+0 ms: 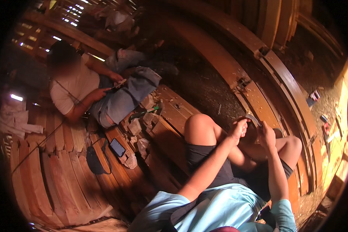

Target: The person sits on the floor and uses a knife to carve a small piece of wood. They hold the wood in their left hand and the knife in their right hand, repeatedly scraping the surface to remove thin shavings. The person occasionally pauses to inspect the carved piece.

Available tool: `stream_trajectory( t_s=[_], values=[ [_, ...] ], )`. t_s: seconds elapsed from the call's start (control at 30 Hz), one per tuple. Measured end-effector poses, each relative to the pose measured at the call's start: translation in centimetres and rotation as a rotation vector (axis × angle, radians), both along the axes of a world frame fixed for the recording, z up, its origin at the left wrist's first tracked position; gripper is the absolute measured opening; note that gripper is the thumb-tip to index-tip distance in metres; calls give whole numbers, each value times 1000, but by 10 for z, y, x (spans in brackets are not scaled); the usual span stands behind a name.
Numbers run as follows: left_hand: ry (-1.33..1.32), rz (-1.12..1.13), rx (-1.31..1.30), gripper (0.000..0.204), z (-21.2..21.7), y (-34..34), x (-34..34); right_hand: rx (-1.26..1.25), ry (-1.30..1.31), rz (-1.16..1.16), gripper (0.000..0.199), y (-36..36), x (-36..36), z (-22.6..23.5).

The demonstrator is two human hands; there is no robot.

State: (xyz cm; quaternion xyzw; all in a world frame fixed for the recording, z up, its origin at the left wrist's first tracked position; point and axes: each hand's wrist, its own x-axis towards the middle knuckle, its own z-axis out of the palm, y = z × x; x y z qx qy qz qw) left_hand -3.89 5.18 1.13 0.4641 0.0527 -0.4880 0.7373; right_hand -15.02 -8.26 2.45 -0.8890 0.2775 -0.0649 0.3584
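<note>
My left hand (239,130) is closed, its fingers curled in front of my bent knees. Close beside it is the left end of a curved, pale grey blade-like piece (253,118). My right hand (266,135) is closed round the other end of that piece, a little to the right and about level with the left hand. Its exact kind is too small to tell. What lies inside the left fingers is hidden. Both hands are above the shins of my crossed legs.
Long wooden beams (255,98) run past my right side, with wood chips on them. At left are stacked planks (62,181), a phone (117,147), a dark cap (98,158) and a green-and-black hammer (146,111). Another person (79,83) sits at upper left holding a small object.
</note>
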Motion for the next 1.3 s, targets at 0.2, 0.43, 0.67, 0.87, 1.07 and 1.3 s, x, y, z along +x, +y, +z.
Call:
stream_trajectory(
  t_s=[0.2, 0.43, 0.67, 0.87, 1.07, 1.3],
  values=[
    [-54, 23, 121, 17, 8, -4, -2, 312, -318, -85, 13, -17, -12, -51],
    [-669, -327, 361, 30, -34, -12, -25, 1080, -241, -410, 8, 7, -2, -9],
    [-679, -516, 507, 27, -2, -11, -21, 983, -215, -267, 7, 9, -6, -24],
    [-824, -201, 436, 18, -24, -2, -26, 1197, -239, -419, 12, 14, -2, -8],
    [-1115, -175, 455, 11, 10, -5, -21, 1300, -227, -511, 18, -1, -2, -16],
    [-1536, -372, 619, 17, -7, -25, 18, 1154, -57, -507, 14, -2, 8, -18]
  ],
)
